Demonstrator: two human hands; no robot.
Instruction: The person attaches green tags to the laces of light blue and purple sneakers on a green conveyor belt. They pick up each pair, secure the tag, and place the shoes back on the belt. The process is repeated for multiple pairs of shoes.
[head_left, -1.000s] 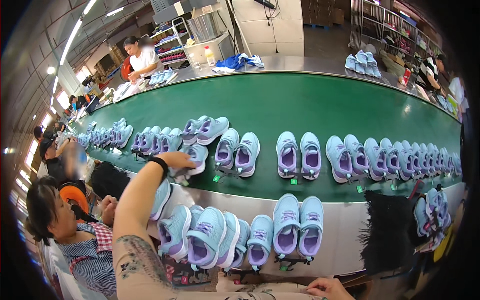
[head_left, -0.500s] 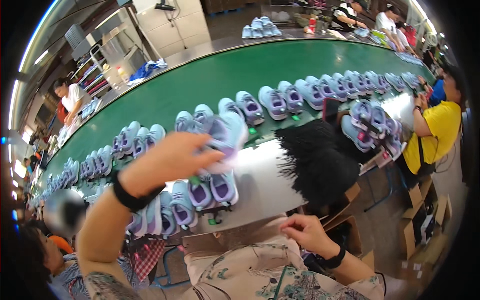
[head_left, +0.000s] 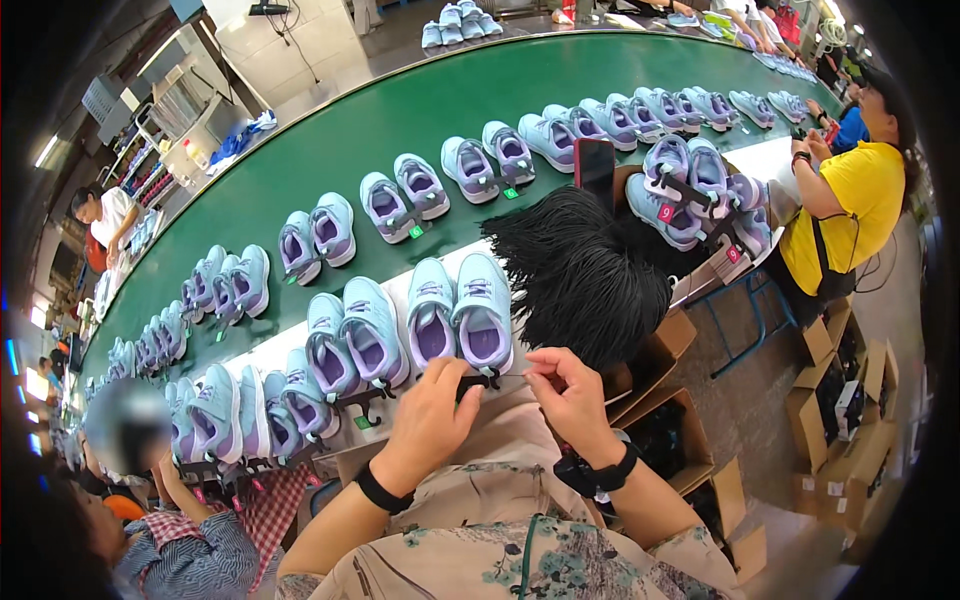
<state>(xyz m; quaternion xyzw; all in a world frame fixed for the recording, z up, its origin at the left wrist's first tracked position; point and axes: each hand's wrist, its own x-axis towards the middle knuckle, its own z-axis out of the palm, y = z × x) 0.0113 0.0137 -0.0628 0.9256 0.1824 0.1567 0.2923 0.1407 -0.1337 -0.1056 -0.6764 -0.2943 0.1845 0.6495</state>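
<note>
Directly in front of me, a pair of light-blue and purple sneakers (head_left: pixel 460 310) stands on the white table edge, toes pointing away. My left hand (head_left: pixel 430 415) is at their heels, with thumb and forefinger closed around a black plastic shoe hanger (head_left: pixel 487 379). Just right of it, my right hand (head_left: pixel 572 398) is closed in a pinch. A faint thin line runs from those fingertips toward the hanger; what it is I cannot make out. Beside my left hand, another sneaker pair (head_left: pixel 355 335) has a black hanger with a green tag at its heels.
A thick bundle of black strands (head_left: pixel 585 275) lies to the right, below a phone (head_left: pixel 594 165). Behind it, tagged sneakers (head_left: pixel 690 190) are piled. Paired sneakers line the green belt (head_left: pixel 390 110). Cardboard boxes (head_left: pixel 655 430) stand low right. Co-workers sit at both sides, one in a yellow top (head_left: pixel 850 210).
My left hand has come down from above the table, setting the sneakers it carried at the table edge. My right hand has moved up to their heels. The view has shifted.
</note>
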